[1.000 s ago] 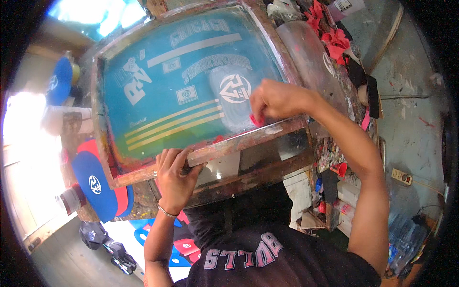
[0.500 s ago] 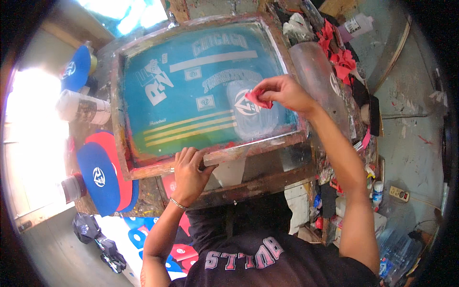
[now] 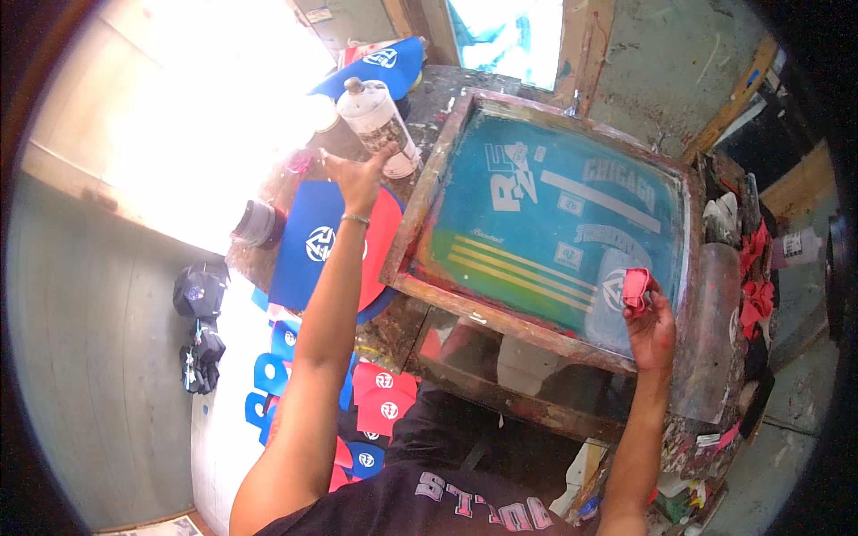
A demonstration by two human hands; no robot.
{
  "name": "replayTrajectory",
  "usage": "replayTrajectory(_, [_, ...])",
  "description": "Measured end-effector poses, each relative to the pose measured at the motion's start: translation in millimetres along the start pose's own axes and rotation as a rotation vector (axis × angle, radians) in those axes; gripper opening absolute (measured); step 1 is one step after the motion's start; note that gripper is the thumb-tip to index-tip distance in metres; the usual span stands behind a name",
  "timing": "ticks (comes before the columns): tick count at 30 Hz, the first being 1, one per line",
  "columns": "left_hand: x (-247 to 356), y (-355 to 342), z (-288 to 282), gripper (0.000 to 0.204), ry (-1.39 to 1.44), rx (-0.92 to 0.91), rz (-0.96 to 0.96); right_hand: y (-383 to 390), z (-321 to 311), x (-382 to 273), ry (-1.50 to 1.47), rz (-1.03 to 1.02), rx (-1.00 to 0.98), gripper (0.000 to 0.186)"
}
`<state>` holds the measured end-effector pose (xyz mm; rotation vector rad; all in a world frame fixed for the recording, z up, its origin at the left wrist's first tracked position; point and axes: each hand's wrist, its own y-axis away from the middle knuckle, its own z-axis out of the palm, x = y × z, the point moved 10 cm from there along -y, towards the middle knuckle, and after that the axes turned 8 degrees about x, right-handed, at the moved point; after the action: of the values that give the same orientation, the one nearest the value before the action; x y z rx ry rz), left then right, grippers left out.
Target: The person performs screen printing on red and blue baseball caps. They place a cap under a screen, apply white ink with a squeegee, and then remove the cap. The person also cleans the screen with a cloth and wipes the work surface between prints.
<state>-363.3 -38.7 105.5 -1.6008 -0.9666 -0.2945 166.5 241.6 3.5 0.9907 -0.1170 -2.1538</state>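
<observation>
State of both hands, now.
Left hand: open, beside the white plastic bottle; contact unclear.
Right hand: closed, holding a crumpled red rag.

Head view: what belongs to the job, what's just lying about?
Likely in the job:
red cloth, in right hand
framed screen
white bottle at left hand, contact unclear
blue panel, printed

Probably lying about:
crumpled red scraps, right
pale bottle, far right
</observation>
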Motion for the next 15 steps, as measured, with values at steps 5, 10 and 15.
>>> replayTrajectory(5, [17.0, 3.2, 82.3, 0.091, 0.476, -0.372, -0.119, 4.6, -7.2, -17.7, 0.431, -0.288, -0.071, 0.043])
replayTrajectory(10, [98.3, 3.6, 18.7, 0.073, 0.274, -0.216, 0.086, 4.3, 1.3, -16.5, 0.047, -0.106, 0.025, 0.038])
replayTrajectory(15, [228.0, 85.9, -0.8, 0.075, 0.464, -0.580, 0.363, 15.0, 9.9, -18.4, 0.039, -0.118, 0.044, 0.036])
